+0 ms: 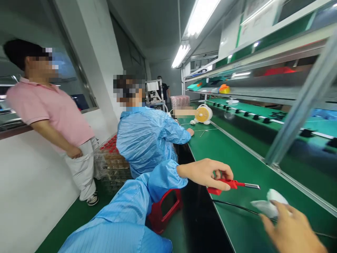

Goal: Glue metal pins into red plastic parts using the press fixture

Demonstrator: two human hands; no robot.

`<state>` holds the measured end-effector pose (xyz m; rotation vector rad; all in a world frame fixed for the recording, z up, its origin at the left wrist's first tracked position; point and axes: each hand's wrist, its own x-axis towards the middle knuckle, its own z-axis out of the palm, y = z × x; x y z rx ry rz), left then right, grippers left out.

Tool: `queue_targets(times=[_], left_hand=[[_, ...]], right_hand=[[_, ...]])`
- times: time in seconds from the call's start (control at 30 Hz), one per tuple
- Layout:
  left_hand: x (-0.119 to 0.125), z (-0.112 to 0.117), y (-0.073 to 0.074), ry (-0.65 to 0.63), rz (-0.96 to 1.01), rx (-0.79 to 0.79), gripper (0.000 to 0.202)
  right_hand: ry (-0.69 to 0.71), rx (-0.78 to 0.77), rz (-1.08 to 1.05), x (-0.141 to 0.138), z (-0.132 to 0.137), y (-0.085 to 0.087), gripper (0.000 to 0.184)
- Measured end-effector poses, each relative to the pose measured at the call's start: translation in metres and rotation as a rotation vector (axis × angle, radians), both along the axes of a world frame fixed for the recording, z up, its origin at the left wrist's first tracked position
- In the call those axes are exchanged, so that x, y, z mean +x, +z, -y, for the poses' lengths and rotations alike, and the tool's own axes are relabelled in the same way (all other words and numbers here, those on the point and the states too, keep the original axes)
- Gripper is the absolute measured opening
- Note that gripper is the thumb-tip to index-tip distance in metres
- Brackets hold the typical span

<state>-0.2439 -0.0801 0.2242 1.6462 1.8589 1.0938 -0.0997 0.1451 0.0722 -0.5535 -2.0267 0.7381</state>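
My left hand (207,174), in a blue smock sleeve, is closed round a red-handled tool (228,185) whose dark metal tip points right over the green bench (237,147). My right hand (292,230), at the lower right, pinches a white cloth or wipe (268,203) between its fingers. A thin black cable (237,206) runs across the bench under both hands.
A co-worker in a blue smock (147,137) sits further along the bench, one hand on it. A person in a pink shirt (52,112) stands by the left wall. A small yellow fan (204,114), a red stool (164,211) and stacked trays (113,161) are nearby.
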Motion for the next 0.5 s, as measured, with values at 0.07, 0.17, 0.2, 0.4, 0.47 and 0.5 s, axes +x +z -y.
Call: queue_targets(times=[0.07,0.17,0.2,0.4,0.47,0.5], left_hand=[[0.005,-0.012,0.000,0.008,-0.022,-0.019,0.021],[0.012,-0.033,0.000,-0.032,-0.068,-0.033,0.022],[0.016,-0.041,0.000,-0.067,-0.081,-0.030,0.023],[0.065,-0.086,-0.011,-0.299,-0.114,0.085,0.022],[0.080,-0.110,-0.011,-0.383,-0.157,0.103,0.018],[0.087,-0.124,-0.010,-0.431,-0.182,0.120,0.017]], right_hand=[[-0.071,0.204,0.199,0.006,0.002,-0.006,0.030],[-0.055,0.374,0.282,0.024,0.025,-0.007,0.036],[-0.031,0.397,0.261,0.035,0.038,-0.006,0.035],[0.245,0.186,0.230,0.132,0.130,0.004,0.026],[0.316,0.046,0.279,0.160,0.151,0.000,0.022],[0.332,-0.016,0.293,0.173,0.159,-0.005,0.021]])
